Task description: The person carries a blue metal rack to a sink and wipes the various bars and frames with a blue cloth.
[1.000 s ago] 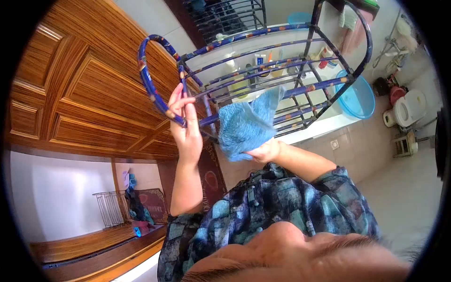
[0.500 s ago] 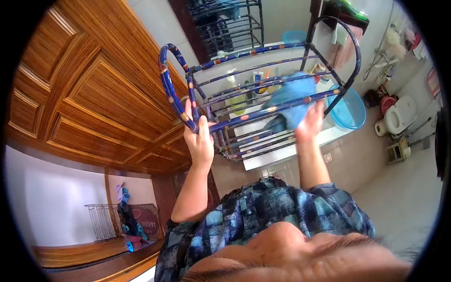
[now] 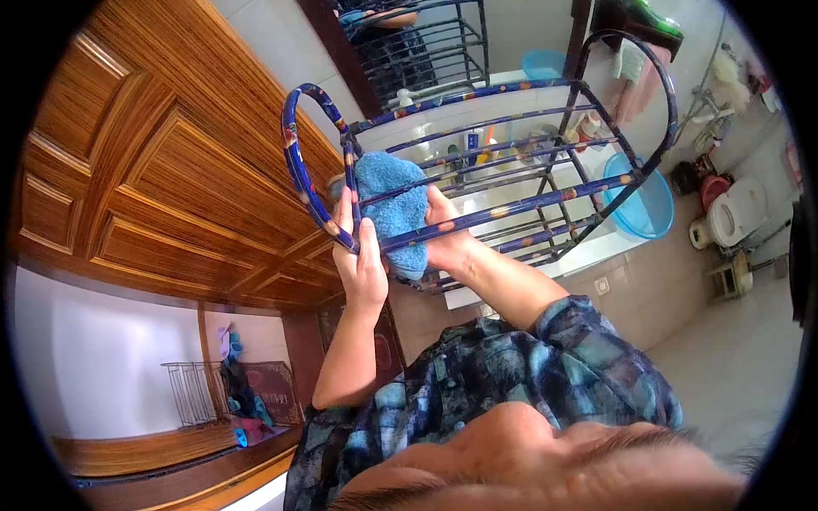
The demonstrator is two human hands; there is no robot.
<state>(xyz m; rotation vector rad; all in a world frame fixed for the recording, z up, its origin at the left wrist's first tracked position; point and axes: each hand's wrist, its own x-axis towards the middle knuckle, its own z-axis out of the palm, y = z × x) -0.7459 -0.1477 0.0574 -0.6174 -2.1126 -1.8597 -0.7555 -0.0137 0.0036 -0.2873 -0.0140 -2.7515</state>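
Note:
A metal rack (image 3: 511,207) of blue patterned tubes, with a curved loop at each end, is held up in front of me. My left hand (image 3: 363,264) grips the rack's frame near the bottom of its left loop. A blue cloth (image 3: 392,204) lies against the bars at the rack's left end, partly behind the front rail. My right hand (image 3: 447,234) holds the cloth from its right side, reaching under the front rail; some of its fingers are hidden behind the cloth.
Behind the rack, bottles and tubes stand on a white counter (image 3: 571,260). A blue basin (image 3: 643,204) is at its right end, with a toilet (image 3: 737,209) farther right. A wooden door (image 3: 187,170) fills the left side. A mirror hangs behind.
The blue cloth, with my right hand, has moved left along the rack from its right part to the left end. My left hand keeps its grip on the frame.

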